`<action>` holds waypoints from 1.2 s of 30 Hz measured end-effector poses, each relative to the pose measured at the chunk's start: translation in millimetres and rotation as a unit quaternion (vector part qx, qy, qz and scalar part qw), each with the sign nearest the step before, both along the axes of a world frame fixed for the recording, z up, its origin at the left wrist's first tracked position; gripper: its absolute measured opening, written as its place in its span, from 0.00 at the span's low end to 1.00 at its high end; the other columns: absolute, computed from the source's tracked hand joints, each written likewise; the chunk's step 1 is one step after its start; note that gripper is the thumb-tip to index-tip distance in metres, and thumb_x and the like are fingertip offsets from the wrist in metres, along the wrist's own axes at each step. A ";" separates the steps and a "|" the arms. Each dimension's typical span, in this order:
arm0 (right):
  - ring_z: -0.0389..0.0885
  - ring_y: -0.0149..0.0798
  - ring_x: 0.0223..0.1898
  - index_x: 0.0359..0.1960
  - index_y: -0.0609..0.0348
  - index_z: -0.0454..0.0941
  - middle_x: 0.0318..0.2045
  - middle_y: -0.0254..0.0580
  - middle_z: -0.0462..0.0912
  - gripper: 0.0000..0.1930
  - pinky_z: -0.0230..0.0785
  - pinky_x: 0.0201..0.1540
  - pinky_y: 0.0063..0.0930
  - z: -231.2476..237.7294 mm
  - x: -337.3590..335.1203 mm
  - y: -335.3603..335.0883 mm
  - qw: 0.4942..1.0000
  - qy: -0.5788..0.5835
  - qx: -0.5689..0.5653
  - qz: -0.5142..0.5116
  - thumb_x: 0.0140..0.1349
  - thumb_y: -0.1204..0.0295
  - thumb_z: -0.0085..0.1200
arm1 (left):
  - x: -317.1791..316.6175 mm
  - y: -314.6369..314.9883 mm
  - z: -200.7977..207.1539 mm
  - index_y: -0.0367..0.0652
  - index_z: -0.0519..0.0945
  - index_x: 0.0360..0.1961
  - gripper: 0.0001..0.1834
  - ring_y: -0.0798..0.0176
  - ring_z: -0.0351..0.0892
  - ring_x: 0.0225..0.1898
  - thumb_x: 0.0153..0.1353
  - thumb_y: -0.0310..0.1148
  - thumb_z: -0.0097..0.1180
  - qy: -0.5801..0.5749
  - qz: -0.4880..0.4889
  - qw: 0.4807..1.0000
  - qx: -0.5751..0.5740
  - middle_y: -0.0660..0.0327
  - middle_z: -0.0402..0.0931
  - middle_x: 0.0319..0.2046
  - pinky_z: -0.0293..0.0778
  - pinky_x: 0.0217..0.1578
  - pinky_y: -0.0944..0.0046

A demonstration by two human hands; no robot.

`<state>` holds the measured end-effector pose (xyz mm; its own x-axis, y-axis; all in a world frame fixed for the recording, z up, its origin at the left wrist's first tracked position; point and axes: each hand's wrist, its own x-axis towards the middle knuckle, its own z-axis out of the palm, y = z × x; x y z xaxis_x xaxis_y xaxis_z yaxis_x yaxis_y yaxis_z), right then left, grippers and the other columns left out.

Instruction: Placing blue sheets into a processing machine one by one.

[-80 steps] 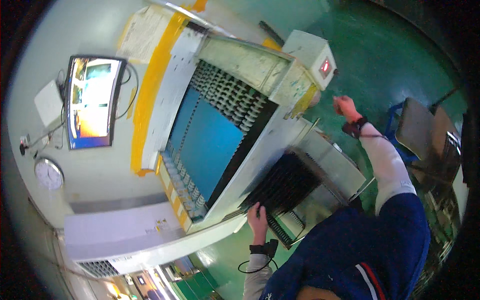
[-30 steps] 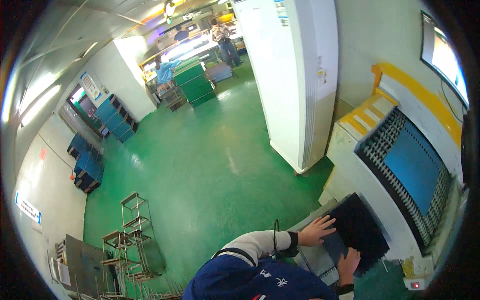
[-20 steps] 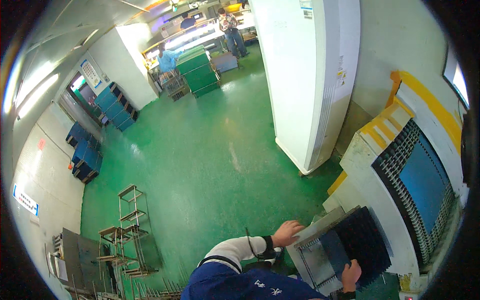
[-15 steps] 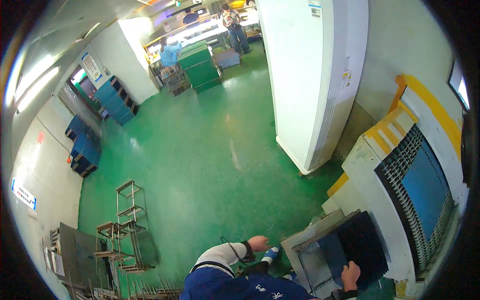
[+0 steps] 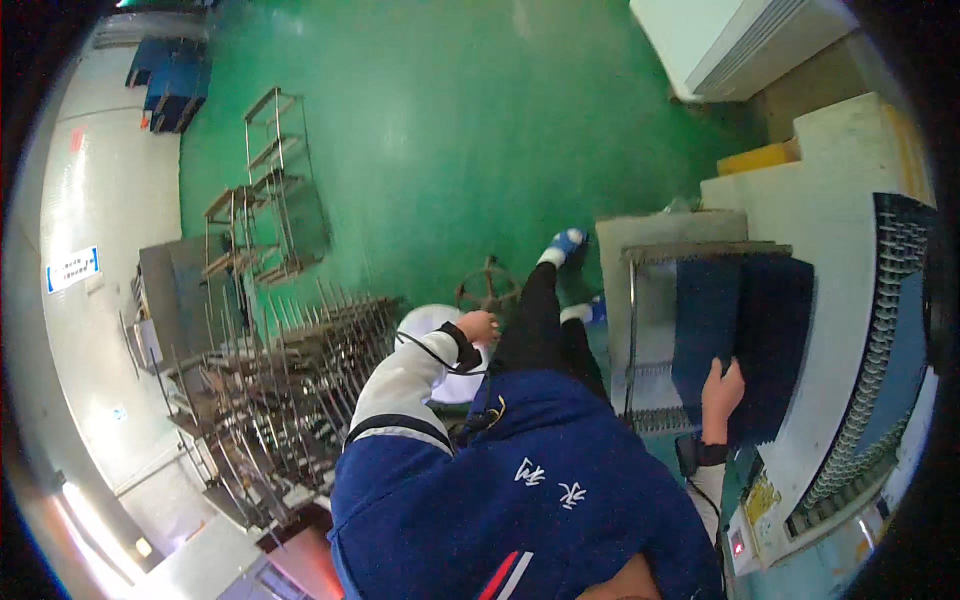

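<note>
My right hand (image 5: 722, 388) grips the near edge of a dark blue, ribbed panel (image 5: 745, 330) that lies on a grey metal-framed table (image 5: 660, 245) beside a white machine (image 5: 840, 220). My left hand (image 5: 478, 326) is out to the left with its fingers curled and nothing in it. It hangs over a white round seat (image 5: 425, 330), next to my dark trouser legs and blue-and-white shoes (image 5: 565, 245). A cable runs from the black band on my left wrist.
A metal cart full of upright rods (image 5: 285, 400) stands close on the left, with bare wire shelf frames (image 5: 270, 200) behind it. A blue grid screen (image 5: 900, 340) fronts the machine on the right. A white pillar (image 5: 740, 40) and blue crates (image 5: 170, 75) stand farther off on the green floor.
My left hand has come off the dark panel and swung left over the white seat. The right hand stays on the panel. The view has tipped down toward the floor and my legs.
</note>
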<state>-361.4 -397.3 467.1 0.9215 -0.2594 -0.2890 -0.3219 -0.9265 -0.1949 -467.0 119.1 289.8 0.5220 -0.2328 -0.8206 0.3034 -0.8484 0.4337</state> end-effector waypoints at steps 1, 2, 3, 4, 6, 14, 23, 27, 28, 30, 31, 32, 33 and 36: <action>0.79 0.61 0.40 0.47 0.70 0.75 0.38 0.63 0.80 0.20 0.70 0.44 0.46 -4.8 -2.5 -3.7 1.000 -0.017 -0.009 0.000 0.61 0.64 0.53 | -23.7 -9.0 -11.4 0.45 0.79 0.44 0.19 0.42 0.80 0.40 0.54 0.45 0.54 0.018 0.003 1.000 -0.001 0.47 0.80 0.36 0.75 0.40 0.48; 0.79 0.62 0.40 0.46 0.70 0.76 0.38 0.63 0.80 0.20 0.70 0.44 0.45 -8.3 -8.4 -6.5 0.999 -0.037 -0.016 -0.005 0.61 0.64 0.53 | -41.1 -18.5 -19.2 0.46 0.79 0.45 0.19 0.42 0.78 0.43 0.55 0.43 0.53 0.040 0.014 0.999 -0.003 0.46 0.80 0.40 0.74 0.43 0.48; 0.79 0.62 0.40 0.46 0.70 0.76 0.38 0.63 0.80 0.20 0.70 0.44 0.45 -7.2 -7.6 -5.8 1.000 -0.026 -0.015 -0.001 0.61 0.64 0.53 | -54.8 -26.4 -23.3 0.46 0.79 0.47 0.19 0.41 0.77 0.46 0.56 0.42 0.53 0.057 0.030 0.998 -0.005 0.46 0.79 0.43 0.73 0.45 0.48; 0.79 0.61 0.40 0.46 0.70 0.76 0.38 0.63 0.81 0.20 0.70 0.44 0.44 -5.0 -4.9 -4.6 0.999 -0.029 0.012 -0.011 0.61 0.64 0.53 | -55.2 -34.1 -12.9 0.47 0.80 0.47 0.18 0.42 0.77 0.45 0.55 0.39 0.52 0.071 0.010 0.997 0.030 0.47 0.79 0.41 0.73 0.46 0.48; 0.79 0.60 0.40 0.45 0.71 0.76 0.38 0.62 0.81 0.19 0.70 0.43 0.43 -9.6 -7.0 -7.8 0.999 -0.036 0.026 -0.018 0.61 0.65 0.53 | -55.3 -40.0 0.4 0.46 0.80 0.46 0.19 0.42 0.77 0.44 0.53 0.38 0.52 0.031 -0.022 0.999 0.026 0.47 0.80 0.40 0.73 0.45 0.49; 0.79 0.59 0.41 0.47 0.72 0.75 0.39 0.62 0.81 0.19 0.70 0.43 0.41 -4.5 -2.8 -6.1 0.998 -0.039 0.046 -0.010 0.62 0.65 0.53 | -17.9 -10.5 -32.9 0.50 0.83 0.44 0.20 0.49 0.78 0.45 0.47 0.38 0.57 0.014 0.001 0.999 0.036 0.55 0.81 0.36 0.74 0.44 0.53; 0.79 0.61 0.41 0.46 0.70 0.75 0.40 0.63 0.80 0.20 0.70 0.44 0.43 -13.3 -6.5 -10.1 0.998 -0.069 0.011 -0.001 0.62 0.63 0.53 | -53.9 -35.2 -55.8 0.62 0.85 0.26 0.06 0.56 0.75 0.41 0.49 0.43 0.58 -0.002 -0.383 0.908 0.172 0.65 0.81 0.29 0.58 0.45 0.50; 0.78 0.62 0.41 0.47 0.71 0.74 0.39 0.63 0.80 0.20 0.70 0.44 0.44 -7.3 -6.0 -7.1 0.998 -0.046 0.028 -0.021 0.62 0.64 0.52 | -57.8 -52.9 -49.7 0.57 0.86 0.27 0.07 0.58 0.76 0.42 0.50 0.39 0.56 0.042 -0.361 0.920 0.147 0.65 0.83 0.32 0.58 0.48 0.49; 0.78 0.62 0.41 0.47 0.71 0.74 0.39 0.63 0.80 0.20 0.70 0.44 0.44 -7.4 -5.9 -7.4 0.998 -0.047 0.028 -0.023 0.62 0.64 0.52 | -68.3 -52.6 -53.6 0.56 0.86 0.27 0.07 0.58 0.77 0.42 0.50 0.38 0.56 0.001 -0.351 0.922 0.162 0.65 0.83 0.32 0.58 0.49 0.50; 0.79 0.61 0.41 0.47 0.70 0.74 0.39 0.63 0.80 0.20 0.70 0.44 0.44 -7.5 -6.6 -7.4 0.998 -0.065 0.003 0.002 0.62 0.64 0.52 | -62.6 -54.8 -47.8 0.54 0.85 0.27 0.07 0.59 0.78 0.43 0.50 0.37 0.55 -0.020 -0.348 0.926 0.143 0.64 0.83 0.29 0.59 0.51 0.50; 0.79 0.61 0.41 0.47 0.70 0.74 0.39 0.63 0.80 0.20 0.70 0.44 0.44 -8.4 -7.5 -7.7 0.998 -0.065 0.002 0.000 0.62 0.64 0.52 | -62.8 -56.1 -52.9 0.54 0.85 0.27 0.07 0.59 0.78 0.43 0.50 0.37 0.55 -0.021 -0.350 0.926 0.142 0.64 0.83 0.29 0.59 0.51 0.50; 0.79 0.61 0.41 0.47 0.70 0.74 0.39 0.63 0.80 0.19 0.70 0.43 0.45 -9.8 -8.5 -8.0 0.998 -0.062 0.002 -0.003 0.62 0.64 0.52 | -62.4 -57.6 -57.1 0.54 0.85 0.25 0.07 0.59 0.79 0.41 0.50 0.37 0.55 -0.064 -0.346 0.927 0.131 0.65 0.83 0.28 0.59 0.51 0.50; 0.79 0.61 0.41 0.47 0.70 0.74 0.39 0.64 0.80 0.19 0.70 0.43 0.45 -10.2 -8.0 -8.2 0.998 -0.060 0.002 -0.006 0.62 0.64 0.52 | -60.2 -59.0 -58.6 0.54 0.85 0.24 0.06 0.60 0.79 0.39 0.49 0.38 0.56 -0.106 -0.340 0.927 0.120 0.65 0.82 0.27 0.60 0.50 0.51; 0.79 0.61 0.41 0.46 0.70 0.74 0.39 0.64 0.80 0.19 0.70 0.44 0.44 -4.4 -6.0 -5.0 0.998 -0.064 0.018 -0.010 0.62 0.64 0.52 | -43.0 -68.4 -73.8 0.53 0.83 0.25 0.06 0.57 0.80 0.37 0.48 0.38 0.57 -0.162 -0.306 0.936 0.059 0.66 0.82 0.28 0.62 0.48 0.51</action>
